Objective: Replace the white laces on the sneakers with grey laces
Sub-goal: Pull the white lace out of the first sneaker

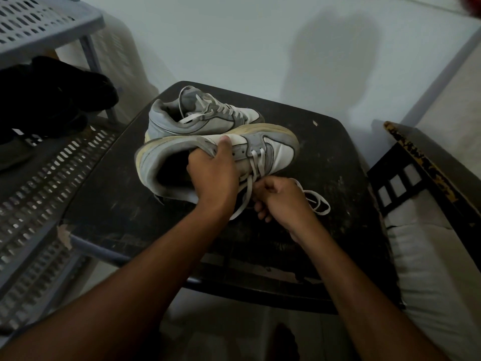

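Two grey-and-white sneakers lie on a dark scuffed stool [325, 157]. The near sneaker [276, 149] is tipped on its side, sole away from me, opening to the left. My left hand [210, 173] grips it at the collar and tongue, thumb on the upper. Its white lace [256, 162] is partly loosened, and loose ends loop onto the stool [316, 201]. My right hand [281, 199] is closed on the lace just below the eyelets. The far sneaker [197, 115] stands upright behind, still with its white lace. No grey laces are visible.
A grey perforated plastic rack [39, 22] stands at the left with a black bundle of cloth [52, 95] on its shelf. At the right are a dark wooden frame [421, 162] and a white cushion [429, 256]. A pale wall is behind the stool.
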{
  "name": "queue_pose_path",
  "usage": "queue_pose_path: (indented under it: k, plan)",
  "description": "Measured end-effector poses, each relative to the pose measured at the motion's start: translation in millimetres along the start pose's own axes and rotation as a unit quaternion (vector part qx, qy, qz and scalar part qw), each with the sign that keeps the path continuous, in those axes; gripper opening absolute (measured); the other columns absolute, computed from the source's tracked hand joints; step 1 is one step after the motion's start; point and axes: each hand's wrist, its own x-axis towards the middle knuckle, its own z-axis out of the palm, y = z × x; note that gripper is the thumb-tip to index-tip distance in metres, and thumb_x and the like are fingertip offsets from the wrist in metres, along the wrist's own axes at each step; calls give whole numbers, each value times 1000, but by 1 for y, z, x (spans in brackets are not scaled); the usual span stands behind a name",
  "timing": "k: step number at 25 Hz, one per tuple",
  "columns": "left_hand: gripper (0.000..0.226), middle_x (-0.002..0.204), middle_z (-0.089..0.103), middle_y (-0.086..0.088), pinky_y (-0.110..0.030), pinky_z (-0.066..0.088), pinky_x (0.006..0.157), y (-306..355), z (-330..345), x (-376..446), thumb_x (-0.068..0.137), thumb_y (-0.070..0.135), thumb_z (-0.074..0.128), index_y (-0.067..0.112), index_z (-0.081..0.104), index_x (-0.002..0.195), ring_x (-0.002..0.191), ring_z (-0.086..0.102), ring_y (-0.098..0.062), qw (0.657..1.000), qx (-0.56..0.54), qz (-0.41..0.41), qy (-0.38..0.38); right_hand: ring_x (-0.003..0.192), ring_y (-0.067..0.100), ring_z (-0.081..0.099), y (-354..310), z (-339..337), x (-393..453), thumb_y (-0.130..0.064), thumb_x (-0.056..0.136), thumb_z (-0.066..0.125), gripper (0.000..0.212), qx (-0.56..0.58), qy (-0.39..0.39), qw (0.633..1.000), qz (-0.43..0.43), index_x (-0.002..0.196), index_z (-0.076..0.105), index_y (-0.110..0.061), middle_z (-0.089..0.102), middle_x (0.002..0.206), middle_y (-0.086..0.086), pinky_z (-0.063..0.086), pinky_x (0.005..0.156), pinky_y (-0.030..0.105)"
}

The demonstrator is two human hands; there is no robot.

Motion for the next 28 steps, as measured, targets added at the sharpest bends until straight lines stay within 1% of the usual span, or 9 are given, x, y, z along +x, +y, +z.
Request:
queue_pose_path:
  k: [3,7,13,15,17,18,21,25,28]
  plan:
    - [14,102,72,3,-39,56,93,6,-1,1,94,21,60,17,68,105,97,69,-10,1000,-21,1,8,42,10,42,7,-34,-6,-20,96,52,29,-150,-89,981,85,68,61,-17,49,44,-7,33,44,22]
    - [16,102,72,2,-39,56,92,7,-1,2,94,20,59,16,68,107,97,69,-11,1000,-23,-5,6,33,8,31,19,-81,-23,-18,90,52,26,-294,-176,914,219,66,61,-12,39,42,-4,22,39,16]
    - [8,91,72,5,-41,57,89,4,-2,-4,93,20,61,23,67,89,90,69,-10,1000,9,1,-13,36,8,35,1,-63,-24,-22,96,46,34,-417,-303,823,238,68,61,-12,47,57,-1,27,40,18]
    - [9,88,71,7,-39,57,88,5,-2,-1,93,20,61,24,66,86,86,69,-8,1000,12,-5,-14,55,9,54,-1,-54,-22,-30,96,50,27,-454,-230,845,164,81,66,-15,59,70,-2,46,56,18]
    - [10,87,72,6,-38,57,87,5,-1,0,92,21,61,23,67,84,85,69,-8,1000,13,-8,-15,78,14,63,-1,-42,-17,-40,92,55,21,-423,-36,904,45,88,68,-24,64,83,-4,54,76,30]
    - [8,89,72,5,-39,57,88,5,-1,0,92,22,61,22,68,87,87,69,-9,1000,15,-6,-14,76,14,64,-2,-33,-12,-40,92,55,19,-352,31,935,3,88,67,-26,65,83,-5,55,73,32]
    - [8,95,73,4,-41,56,91,1,-1,2,89,25,62,21,69,91,92,69,-12,1000,18,-1,-11,44,7,55,-9,-9,1,-30,100,46,28,-135,2,991,16,79,62,-20,69,69,-1,43,43,21]
    - [17,99,73,1,-43,56,91,0,-1,5,88,29,62,17,70,98,95,70,-15,1000,6,-8,-12,39,10,44,-10,0,7,-16,96,45,31,33,-14,998,53,66,55,-14,54,53,-2,34,41,22]
    - [13,98,73,2,-43,56,91,1,1,5,92,24,61,17,69,98,95,69,-14,1000,8,1,-9,41,8,31,-6,-18,10,-18,89,51,38,-69,-44,997,-16,52,42,-22,34,43,-9,26,48,27]
